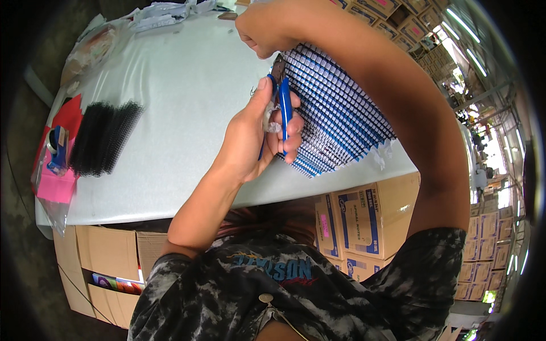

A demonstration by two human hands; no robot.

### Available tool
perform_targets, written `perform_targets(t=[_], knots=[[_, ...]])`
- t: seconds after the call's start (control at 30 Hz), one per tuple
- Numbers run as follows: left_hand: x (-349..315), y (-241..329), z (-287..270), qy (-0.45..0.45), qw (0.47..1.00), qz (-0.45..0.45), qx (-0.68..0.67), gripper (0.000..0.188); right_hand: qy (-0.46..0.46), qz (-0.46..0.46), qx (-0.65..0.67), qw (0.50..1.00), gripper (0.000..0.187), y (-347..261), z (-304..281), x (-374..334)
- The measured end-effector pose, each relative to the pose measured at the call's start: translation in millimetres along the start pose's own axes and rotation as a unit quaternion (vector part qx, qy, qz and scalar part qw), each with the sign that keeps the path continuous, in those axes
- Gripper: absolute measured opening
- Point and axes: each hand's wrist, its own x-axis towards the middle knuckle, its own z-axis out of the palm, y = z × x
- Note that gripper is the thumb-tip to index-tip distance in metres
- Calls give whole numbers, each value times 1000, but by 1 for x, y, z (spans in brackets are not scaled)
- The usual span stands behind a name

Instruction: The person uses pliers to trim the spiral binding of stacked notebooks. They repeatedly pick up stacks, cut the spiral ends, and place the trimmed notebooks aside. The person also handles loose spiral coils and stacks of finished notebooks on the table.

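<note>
My left hand point(250, 133) is wrapped round blue-handled pliers point(286, 108), their dark jaws pointing away from me. A crumpled bit of clear plastic shows at its palm. My right hand point(264, 31) reaches over from the right and is closed just beyond the jaws; whatever its fingers hold is hidden. Beneath and beside the pliers lies a stack of what look like spiral-bound notebooks point(341, 111), showing rows of black coils over white and blue. My right forearm passes over its far right side.
On the pale table point(170, 193), a bundle of black spiral coils point(105, 137) lies at left. Beside it are a blue tape dispenser point(58, 150), pink paper point(56, 186) and red paper point(69, 112). Plastic wrapping point(94, 51) lies far left. Cardboard boxes point(375, 219) stand below the near edge.
</note>
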Motion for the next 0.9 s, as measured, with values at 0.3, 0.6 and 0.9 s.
perform_targets(t=[0.3, 0.6, 0.9], knots=[[10, 7, 11, 56, 994, 2, 91, 58, 41, -36, -6, 998, 24, 7, 12, 17], [10, 3, 35, 103, 983, 8, 151, 64, 44, -20, -44, 998, 20, 10, 18, 29], [5, 5, 25, 77, 985, -7, 153, 60, 100, 5, 33, 994, 17, 8, 23, 24]])
